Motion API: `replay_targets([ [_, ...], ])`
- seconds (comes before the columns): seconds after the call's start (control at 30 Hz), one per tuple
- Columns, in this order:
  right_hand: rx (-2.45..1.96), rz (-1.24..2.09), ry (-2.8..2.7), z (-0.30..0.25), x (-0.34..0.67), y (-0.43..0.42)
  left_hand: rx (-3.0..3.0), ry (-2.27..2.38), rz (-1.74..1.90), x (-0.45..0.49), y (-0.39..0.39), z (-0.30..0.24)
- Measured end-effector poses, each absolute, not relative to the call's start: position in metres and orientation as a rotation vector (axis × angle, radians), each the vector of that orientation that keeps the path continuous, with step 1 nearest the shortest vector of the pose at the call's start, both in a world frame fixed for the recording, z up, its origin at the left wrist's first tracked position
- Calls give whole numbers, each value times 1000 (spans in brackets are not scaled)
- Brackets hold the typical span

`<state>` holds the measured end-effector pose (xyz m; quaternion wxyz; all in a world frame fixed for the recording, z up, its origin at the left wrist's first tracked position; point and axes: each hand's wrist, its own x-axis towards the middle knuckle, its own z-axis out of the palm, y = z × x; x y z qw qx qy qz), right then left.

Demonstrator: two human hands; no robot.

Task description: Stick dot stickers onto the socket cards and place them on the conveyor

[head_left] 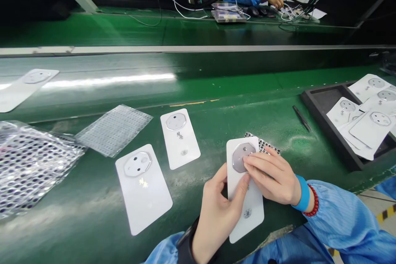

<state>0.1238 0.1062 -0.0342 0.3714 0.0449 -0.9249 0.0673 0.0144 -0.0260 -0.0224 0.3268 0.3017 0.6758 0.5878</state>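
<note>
The left hand (216, 214) is closed on the white card (249, 218), thumb on its face. The right hand (270, 177) is curled, fingertips (252, 164) on the octagonal metal patch (238, 159); whether it grips cannot be determined. The card is held above the green bench (216, 119), over a dotted sheet (261, 144). Two further cards (143, 187) lie left; a black tray (324, 132) lies right.

Green surface (247, 109) gives the left hand (218, 214) and right hand (269, 177) room toward twelve o'clock; a black tray (328, 130) blocks three o'clock, while white cards (142, 187) and bubble wrap (34, 165) obstruct nine.
</note>
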Motion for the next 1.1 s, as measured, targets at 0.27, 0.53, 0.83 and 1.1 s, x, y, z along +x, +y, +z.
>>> replay_targets([
  [0.27, 30, 603, -2214, -27, 120, 103, 616, 1640, 1592, 9, -26, -13],
  [0.53, -241, 817, -2084, -33, 122, 96, 596, 1669, 1656, 9, -25, -14],
  [0.83, -229, 1021, -2006, -48, 125, 87, 762, 1794, 1730, 13, -27, -21],
  [1.1, -265, 1105, -1962, -47, 124, 91, 715, 1720, 1654, 8, -23, -20],
])
